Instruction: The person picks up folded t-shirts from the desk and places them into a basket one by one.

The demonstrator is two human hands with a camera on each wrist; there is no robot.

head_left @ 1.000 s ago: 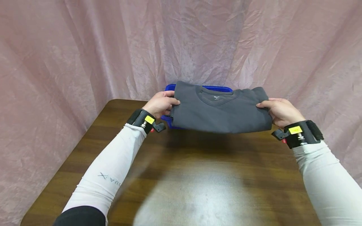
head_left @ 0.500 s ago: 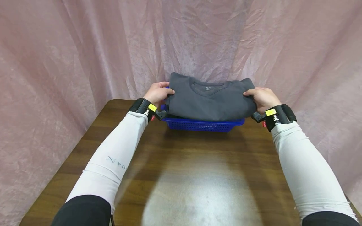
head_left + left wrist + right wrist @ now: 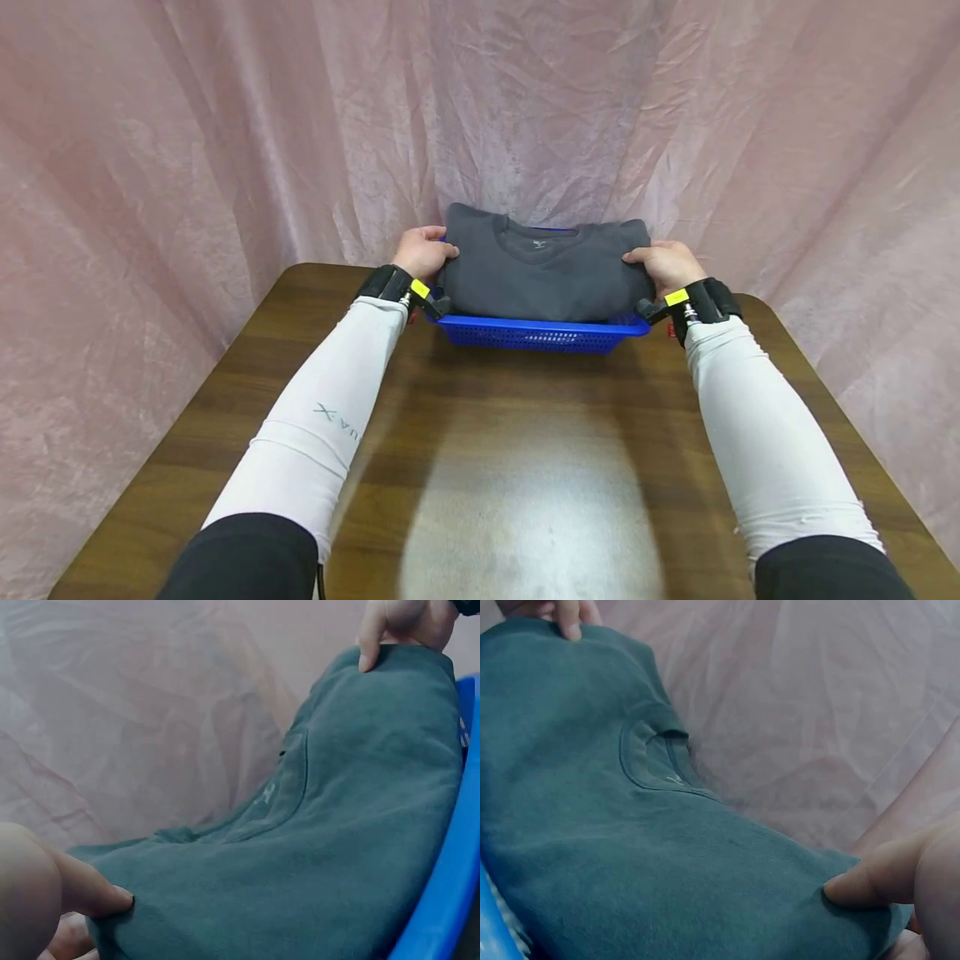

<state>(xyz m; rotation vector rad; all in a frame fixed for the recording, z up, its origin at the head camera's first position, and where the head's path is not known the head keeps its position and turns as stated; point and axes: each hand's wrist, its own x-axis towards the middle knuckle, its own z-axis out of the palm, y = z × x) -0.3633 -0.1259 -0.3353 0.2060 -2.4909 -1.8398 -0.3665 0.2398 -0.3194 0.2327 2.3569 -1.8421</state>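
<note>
A folded dark grey sweatshirt (image 3: 543, 279), collar toward the back, lies over and partly inside a blue plastic basket (image 3: 540, 335). My left hand (image 3: 423, 252) pinches its left side, thumb on top and fingers beneath. On the opposite side my right hand (image 3: 670, 264) grips the cloth the same way. The left wrist view shows the left thumb (image 3: 105, 892) pressing on the sweatshirt (image 3: 300, 855), with the basket's rim (image 3: 442, 885) along its front edge. In the right wrist view the right thumb (image 3: 862, 885) presses near the shoulder. Most of the basket's inside is hidden under the cloth.
The basket stands at the back of a brown wooden table (image 3: 525, 433), close to a pink curtain (image 3: 525, 108) that hangs behind and on both sides. Light glares off the front middle of the tabletop.
Both hands have carried the sweatshirt leftward and back over the basket, then lowered it into it. The right hand has come inward, and the basket's front wall has come into sight.
</note>
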